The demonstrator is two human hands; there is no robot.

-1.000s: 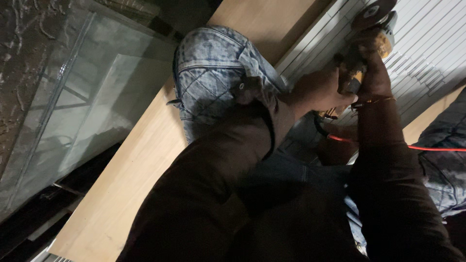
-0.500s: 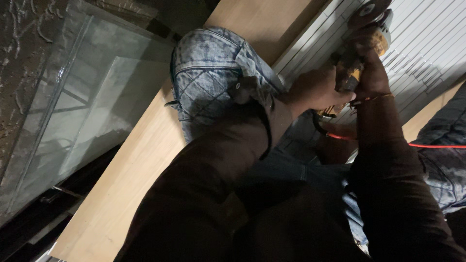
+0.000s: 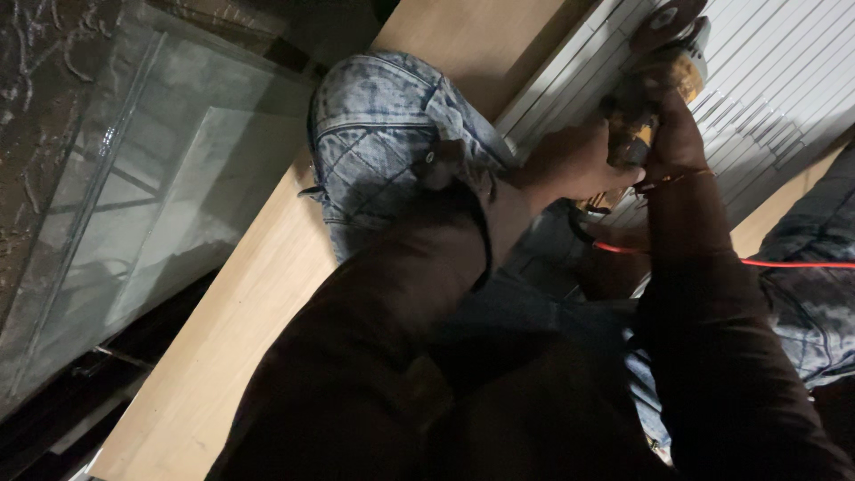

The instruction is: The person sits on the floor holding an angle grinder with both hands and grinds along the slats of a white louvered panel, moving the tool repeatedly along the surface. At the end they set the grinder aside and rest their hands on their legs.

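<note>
Both hands clamped on grinder [image 3: 655, 85] at 1 o'clock: left hand [image 3: 570, 165] on rear body, right hand [image 3: 677, 134] near head. Disc over white ribbed panel [image 3: 775, 80]. Keep wrists firm, red cord [image 3: 784, 264] behind, knee [image 3: 383, 134] off cut line, at 11 o'clock on wooden board [image 3: 232, 338].

Knee [image 3: 392, 151] crowds left approach; red cord [image 3: 784, 264] crosses right; ribbed panel [image 3: 784, 80] beyond grinder [image 3: 659, 80] seemingly open.

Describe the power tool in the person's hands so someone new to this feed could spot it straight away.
Start at the long pale wooden board running diagonally across the view, and follow it to the white ribbed panel at top right. Over that panel, the left hand and right hand grip a handheld grinder. Its yellow body and round grey disc set it apart.
</note>
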